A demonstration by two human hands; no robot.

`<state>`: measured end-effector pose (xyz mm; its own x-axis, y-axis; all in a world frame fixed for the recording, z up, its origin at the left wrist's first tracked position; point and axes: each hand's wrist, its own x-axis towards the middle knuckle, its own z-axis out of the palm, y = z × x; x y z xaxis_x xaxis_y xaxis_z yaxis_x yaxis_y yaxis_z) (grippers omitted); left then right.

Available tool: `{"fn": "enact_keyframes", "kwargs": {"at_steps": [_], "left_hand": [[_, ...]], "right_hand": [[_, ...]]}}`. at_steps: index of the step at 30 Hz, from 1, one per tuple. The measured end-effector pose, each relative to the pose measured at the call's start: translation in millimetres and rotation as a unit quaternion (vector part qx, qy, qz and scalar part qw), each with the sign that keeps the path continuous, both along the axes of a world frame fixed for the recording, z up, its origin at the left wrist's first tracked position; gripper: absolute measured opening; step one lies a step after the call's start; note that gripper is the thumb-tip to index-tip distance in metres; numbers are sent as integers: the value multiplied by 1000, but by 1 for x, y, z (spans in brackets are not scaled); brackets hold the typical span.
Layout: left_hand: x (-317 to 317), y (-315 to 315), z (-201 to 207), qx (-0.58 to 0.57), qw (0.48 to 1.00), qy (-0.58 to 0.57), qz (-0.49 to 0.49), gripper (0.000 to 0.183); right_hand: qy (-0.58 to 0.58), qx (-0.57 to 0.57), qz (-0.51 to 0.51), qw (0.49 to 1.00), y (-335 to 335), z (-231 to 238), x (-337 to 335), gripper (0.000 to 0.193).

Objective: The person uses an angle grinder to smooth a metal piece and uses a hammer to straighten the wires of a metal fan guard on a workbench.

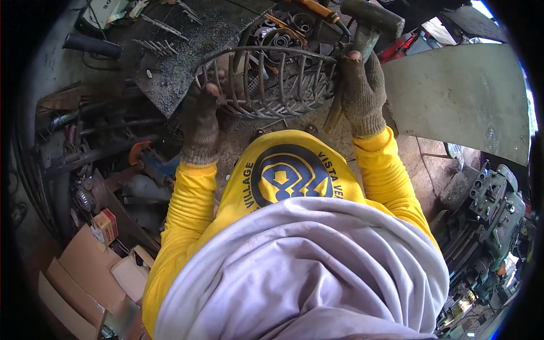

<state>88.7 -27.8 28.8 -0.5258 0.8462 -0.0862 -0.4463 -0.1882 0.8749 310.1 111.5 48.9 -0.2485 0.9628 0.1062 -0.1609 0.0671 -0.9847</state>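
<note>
In a brown knitted glove with bare fingertips, my left hand (201,122) is closed at the left end of a curved cage of grey metal bars (283,107). What its fingers wrap beyond the bars is partly blurred. My right hand (362,99), gloved the same way, is closed around what looks like a hammer (371,22). The hammer's thick grey head rises above the fist, and a brownish handle end shows below it. The cage's right end meets that hand's side; whether the fingers also touch it is hidden.
Dark grit and thin rods lie on a metal plate (187,48) at upper left. Behind the cage are loose metal rings (280,39) and an orange-handled tool (314,8). A large grey sheet (459,96) stands right, above machinery (498,209). Cardboard (90,266) lies lower left.
</note>
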Motion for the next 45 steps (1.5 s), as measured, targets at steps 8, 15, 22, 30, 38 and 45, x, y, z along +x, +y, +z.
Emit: {"fn": "enact_keyframes", "kwargs": {"at_steps": [8, 15, 22, 30, 38, 45], "left_hand": [[-15, 17, -5, -155, 901, 398, 80, 39], [-12, 26, 8, -175, 857, 476, 95, 41], [4, 52, 60, 36, 625, 779, -31, 31], [21, 44, 48, -115, 692, 705, -104, 33], [25, 56, 43, -96, 673, 733, -20, 41], [19, 62, 36, -113, 666, 737, -5, 44]], "right_hand": [[-145, 136, 47, 979, -2, -4, -1, 32], [-185, 14, 102, 977, -1, 9, 0, 35], [-214, 124, 109, 963, 8, -3, -6, 40], [-260, 344, -27, 902, 0, -28, 25, 30], [-410, 223, 13, 884, -51, -12, 36, 40], [-279, 234, 34, 931, -63, 19, 61, 30]]}}
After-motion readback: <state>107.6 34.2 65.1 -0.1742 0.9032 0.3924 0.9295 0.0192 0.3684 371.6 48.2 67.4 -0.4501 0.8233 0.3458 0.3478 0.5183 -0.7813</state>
